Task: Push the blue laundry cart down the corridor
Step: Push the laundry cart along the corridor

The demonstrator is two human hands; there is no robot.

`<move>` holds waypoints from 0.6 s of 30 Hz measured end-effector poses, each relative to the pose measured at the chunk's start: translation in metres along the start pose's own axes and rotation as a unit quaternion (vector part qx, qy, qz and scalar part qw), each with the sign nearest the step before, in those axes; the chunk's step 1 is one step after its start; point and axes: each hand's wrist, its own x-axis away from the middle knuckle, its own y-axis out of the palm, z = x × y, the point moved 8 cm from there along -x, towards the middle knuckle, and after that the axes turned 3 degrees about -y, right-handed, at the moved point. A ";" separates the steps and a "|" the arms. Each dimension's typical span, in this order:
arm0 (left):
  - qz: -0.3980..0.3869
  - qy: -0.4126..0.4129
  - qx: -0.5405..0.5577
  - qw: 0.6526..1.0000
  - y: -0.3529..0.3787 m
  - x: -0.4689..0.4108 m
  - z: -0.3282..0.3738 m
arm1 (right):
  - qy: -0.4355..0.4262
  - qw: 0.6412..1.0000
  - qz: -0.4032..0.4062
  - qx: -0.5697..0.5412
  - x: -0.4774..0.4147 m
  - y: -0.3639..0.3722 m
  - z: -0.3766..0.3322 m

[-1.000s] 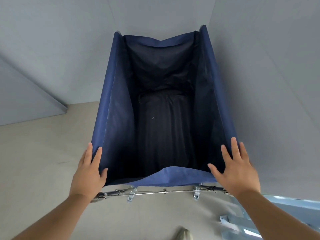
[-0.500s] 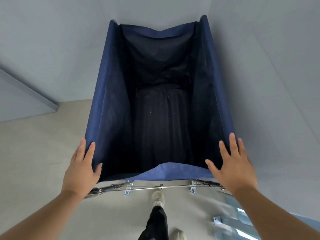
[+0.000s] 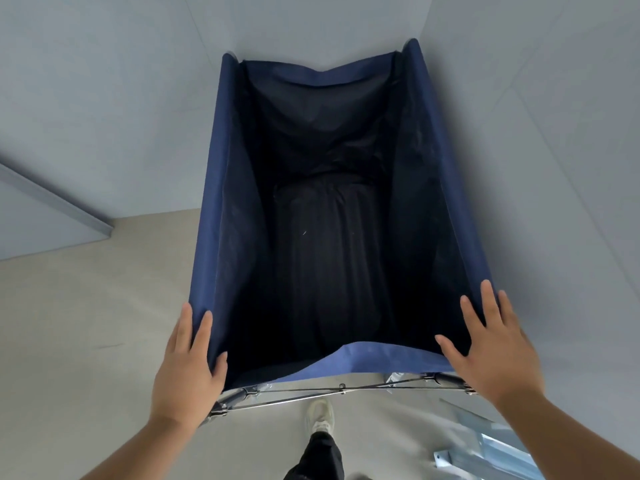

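The blue laundry cart (image 3: 211,237) fills the middle of the head view, a deep fabric bag with a dark inside that looks empty, hung on a metal frame (image 3: 332,389). My left hand (image 3: 187,368) rests on the near left corner of its rim, fingers over the outside and thumb inside. My right hand (image 3: 491,348) lies flat on the near right corner, fingers spread over the fabric edge. The cart's wheels are hidden below the bag.
Grey walls stand close on the right (image 3: 554,168) and ahead of the cart. A grey baseboard ledge (image 3: 52,202) runs along the left. Beige floor (image 3: 86,323) lies to the left. My white shoe (image 3: 320,415) is behind the frame. A metal rail (image 3: 485,452) lies at bottom right.
The cart and both hands have shifted slightly in view as I walk; my leg and white shoe have stepped forward behind the frame. Both hands keep their hold on the rim corners.
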 end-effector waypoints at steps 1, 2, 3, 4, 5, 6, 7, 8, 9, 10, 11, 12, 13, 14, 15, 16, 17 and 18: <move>0.001 -0.001 0.000 1.000 0.000 0.000 0.001 | 0.000 1.000 -0.002 0.001 -0.001 0.000 0.001; 0.001 -0.002 -0.002 1.000 0.000 0.001 0.002 | -0.002 1.000 -0.003 0.003 -0.003 -0.001 0.002; -0.003 -0.002 -0.006 1.000 0.000 0.001 0.003 | -0.004 1.000 -0.001 0.004 -0.004 -0.002 0.002; -0.006 0.000 -0.014 1.000 0.000 0.002 0.005 | -0.006 1.000 0.004 0.002 -0.005 -0.003 0.003; -0.013 0.001 -0.024 1.000 0.000 0.001 0.008 | -0.006 1.000 0.008 -0.002 -0.005 -0.004 0.005; -0.026 -0.003 -0.039 0.999 0.000 0.001 0.009 | -0.009 1.000 0.011 -0.006 -0.005 -0.006 0.006; -0.036 -0.010 -0.059 0.998 -0.001 0.003 0.009 | -0.015 1.000 0.015 -0.009 -0.006 -0.008 0.005; -0.040 -0.014 -0.077 0.996 -0.001 0.004 0.011 | -0.019 1.000 0.019 -0.014 -0.007 -0.010 0.007; -0.040 -0.015 -0.089 0.995 -0.001 0.004 0.016 | -0.021 0.999 0.025 -0.021 -0.008 -0.013 0.009; -0.034 -0.009 -0.095 0.995 -0.002 0.004 0.023 | -0.019 0.999 0.034 -0.029 -0.009 -0.015 0.012; -0.030 0.001 -0.088 0.996 -0.004 0.003 0.035 | -0.007 0.998 0.047 -0.041 -0.010 -0.018 0.016; -0.028 0.023 -0.069 0.997 -0.004 0.001 0.053 | 0.017 0.996 0.063 -0.058 -0.008 -0.020 0.021; -0.026 0.053 -0.044 0.997 -0.002 -0.003 0.077 | 0.047 0.993 0.080 -0.077 -0.004 -0.021 0.027; -0.029 0.089 -0.021 0.995 0.001 -0.009 0.107 | 0.075 0.988 0.096 -0.093 0.002 -0.021 0.031; -0.033 0.131 -0.004 0.991 0.005 -0.018 0.142 | 0.096 0.984 0.109 -0.105 0.008 -0.019 0.032; -0.039 0.178 0.006 0.983 0.011 -0.029 0.180 | 0.111 0.981 0.115 -0.113 0.014 -0.016 0.030; -0.046 0.226 0.012 0.973 0.018 -0.041 0.220 | 0.120 0.980 0.112 -0.115 0.018 -0.011 0.027; -0.057 0.271 0.012 0.961 0.026 -0.054 0.260 | 0.126 0.980 0.105 -0.111 0.021 -0.006 0.023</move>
